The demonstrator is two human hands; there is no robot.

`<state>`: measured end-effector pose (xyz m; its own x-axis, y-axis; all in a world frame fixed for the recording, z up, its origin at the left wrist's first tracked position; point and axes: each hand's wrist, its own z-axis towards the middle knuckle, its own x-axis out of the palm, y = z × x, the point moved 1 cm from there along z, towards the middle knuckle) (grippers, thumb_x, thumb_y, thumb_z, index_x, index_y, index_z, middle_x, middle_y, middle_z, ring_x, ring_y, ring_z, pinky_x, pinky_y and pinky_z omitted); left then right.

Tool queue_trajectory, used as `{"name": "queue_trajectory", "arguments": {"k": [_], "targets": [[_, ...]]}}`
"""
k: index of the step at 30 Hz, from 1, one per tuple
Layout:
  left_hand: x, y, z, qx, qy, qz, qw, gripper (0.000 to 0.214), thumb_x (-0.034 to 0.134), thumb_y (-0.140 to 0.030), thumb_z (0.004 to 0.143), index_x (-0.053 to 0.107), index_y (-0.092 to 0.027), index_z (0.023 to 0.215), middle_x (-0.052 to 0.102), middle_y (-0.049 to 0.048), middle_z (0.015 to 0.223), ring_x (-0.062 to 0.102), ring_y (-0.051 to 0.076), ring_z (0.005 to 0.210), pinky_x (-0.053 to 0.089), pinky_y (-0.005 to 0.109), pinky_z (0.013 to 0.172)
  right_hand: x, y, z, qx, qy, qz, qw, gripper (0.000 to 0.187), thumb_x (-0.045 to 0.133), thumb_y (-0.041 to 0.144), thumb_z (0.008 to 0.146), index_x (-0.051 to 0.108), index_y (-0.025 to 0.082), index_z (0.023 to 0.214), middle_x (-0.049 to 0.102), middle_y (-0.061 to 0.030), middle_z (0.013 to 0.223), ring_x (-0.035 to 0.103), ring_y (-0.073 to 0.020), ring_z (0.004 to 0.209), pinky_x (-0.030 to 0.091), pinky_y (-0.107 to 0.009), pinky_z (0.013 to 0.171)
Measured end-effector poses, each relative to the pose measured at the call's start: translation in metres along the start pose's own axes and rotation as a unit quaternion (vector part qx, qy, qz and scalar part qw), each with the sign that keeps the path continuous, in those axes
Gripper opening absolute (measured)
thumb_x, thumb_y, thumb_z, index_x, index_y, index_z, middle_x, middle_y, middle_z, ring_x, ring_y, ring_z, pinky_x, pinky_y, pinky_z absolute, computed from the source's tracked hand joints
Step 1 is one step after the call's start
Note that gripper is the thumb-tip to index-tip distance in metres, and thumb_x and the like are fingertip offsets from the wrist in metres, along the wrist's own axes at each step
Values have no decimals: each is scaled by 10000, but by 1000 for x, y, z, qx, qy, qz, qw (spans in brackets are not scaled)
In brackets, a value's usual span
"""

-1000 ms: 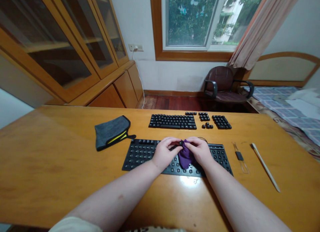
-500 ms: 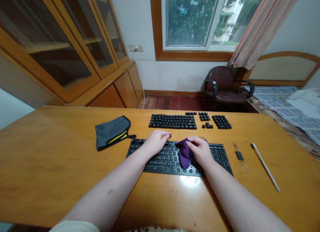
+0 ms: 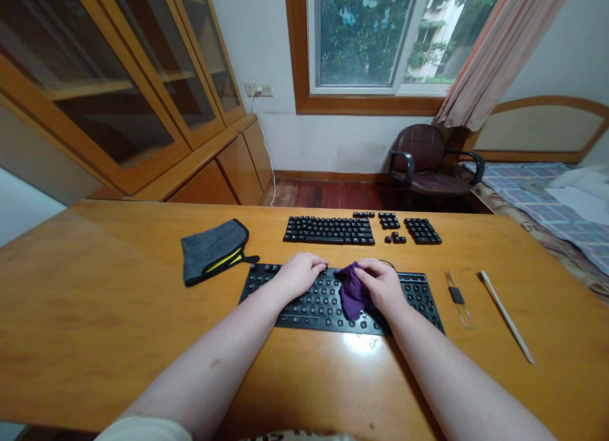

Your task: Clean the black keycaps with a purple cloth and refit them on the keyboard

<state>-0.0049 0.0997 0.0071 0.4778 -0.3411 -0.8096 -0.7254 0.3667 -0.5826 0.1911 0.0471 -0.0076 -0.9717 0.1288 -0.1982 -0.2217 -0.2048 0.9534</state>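
A black keyboard base [image 3: 311, 322], mostly stripped of its caps, lies in front of me on the wooden desk. A few caps sit along its top row at the left. My left hand [image 3: 301, 275] reaches over its upper edge, with thumb and fingers pinched on a small black keycap [image 3: 326, 265] at the top row. Whether the cap touches the base, I cannot tell. My right hand [image 3: 383, 285] grips a crumpled purple cloth [image 3: 353, 296] that hangs over the middle of the keyboard base.
Loose keycaps [image 3: 328, 230] lie grouped in keyboard order behind the base. A grey cloth [image 3: 214, 250] with yellow lining rests at the left. On the right are a wire keycap puller [image 3: 455, 295] and a thin pale brush-like stick [image 3: 507, 317]. An armchair [image 3: 423, 158] stands beyond the desk.
My left hand has shifted slightly right and down, bringing the keycap to the keyboard's top edge. My right hand and the purple cloth have hardly moved.
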Motion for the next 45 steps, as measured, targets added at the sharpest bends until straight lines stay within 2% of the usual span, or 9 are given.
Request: {"name": "queue_trajectory", "arguments": {"k": [7,23,28,31,36,40,45], "targets": [[1,-3,-1,-2,5,14,1000,287,467,-293,803,661,-226,1003,664,37,1037,584,206,990,406,307,885,1,4,0,1,9,2,1000,88,639,273,698,679,194,704,683,-51,729,627,-198,708,487,-328,705],[-2,-8,-5,57,-27,47,997,208,582,-225,725,676,-224,910,669,31,910,593,195,871,439,299,812,1,3,0,-9,14,2,1000,97,640,281,693,683,194,700,684,-48,716,625,-196,698,482,-318,695],[-5,-11,-7,61,-30,40,997,245,521,-342,772,677,-210,908,672,44,915,591,199,878,435,292,806,0,3,0,-12,17,-6,1000,95,640,282,698,681,196,701,680,-49,718,622,-196,699,486,-322,695],[-3,-9,-6,49,-23,27,998,260,471,-354,805,673,-224,903,678,30,918,592,193,885,430,286,811,0,4,0,-12,18,-8,1000,96,637,281,700,684,197,704,679,-52,719,622,-197,700,488,-326,693],[2,-7,-5,12,-21,63,998,325,459,-376,810,615,-215,1046,653,67,1028,580,219,943,411,313,841,1,6,0,-10,21,-5,1000,101,632,280,705,686,195,713,681,-55,726,626,-200,701,486,-335,707],[3,-10,-7,29,-11,121,992,318,406,-369,831,665,-226,950,664,79,970,578,237,921,394,353,847,1,5,0,-12,20,-6,1000,97,635,279,702,680,194,713,681,-53,728,625,-198,706,483,-329,713],[2,-8,-6,39,-16,117,992,330,402,-388,827,673,-232,931,668,69,953,585,230,896,411,332,814,1,2,0,-12,16,-6,1000,94,639,284,695,677,198,697,679,-46,718,625,-195,700,483,-318,697]]}}
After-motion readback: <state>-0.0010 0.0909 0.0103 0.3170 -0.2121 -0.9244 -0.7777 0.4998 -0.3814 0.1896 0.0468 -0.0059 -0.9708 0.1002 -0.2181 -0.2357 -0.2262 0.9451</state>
